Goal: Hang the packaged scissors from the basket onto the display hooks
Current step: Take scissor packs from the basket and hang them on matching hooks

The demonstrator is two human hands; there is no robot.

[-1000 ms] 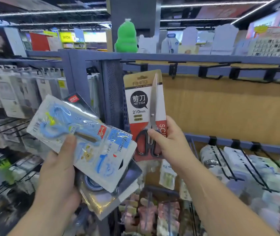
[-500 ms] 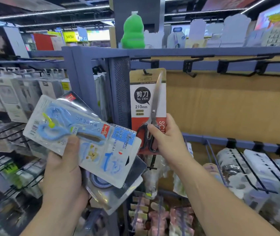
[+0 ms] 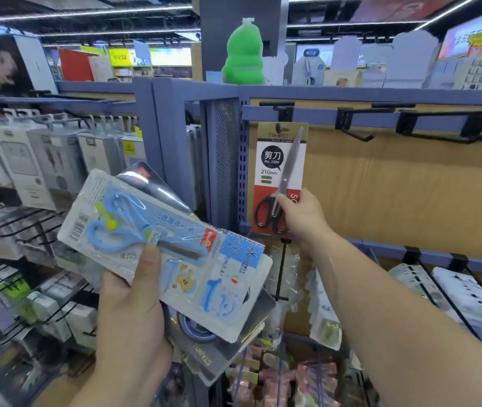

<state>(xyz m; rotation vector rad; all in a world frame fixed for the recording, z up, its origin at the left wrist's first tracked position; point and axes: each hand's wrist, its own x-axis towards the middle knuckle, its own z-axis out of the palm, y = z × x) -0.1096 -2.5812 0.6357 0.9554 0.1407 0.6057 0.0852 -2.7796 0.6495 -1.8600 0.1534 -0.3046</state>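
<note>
At the top hook [image 3: 284,113], right hand [image 3: 304,215] fingers pinching carded scissors [image 3: 275,160], left hand [image 3: 134,318] fingers curled round blister packs [image 3: 190,277]

left hand [image 3: 128,312]: bare, thumbnail short
right hand [image 3: 303,217]: bare
left forearm [image 3: 99,386]: bare to the frame edge
right forearm [image 3: 395,306]: bare to the frame edge

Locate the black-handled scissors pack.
Head view, centre: the black-handled scissors pack is up at the leftmost black hook, beside the mesh post, its lower end held by the right hand.
</note>
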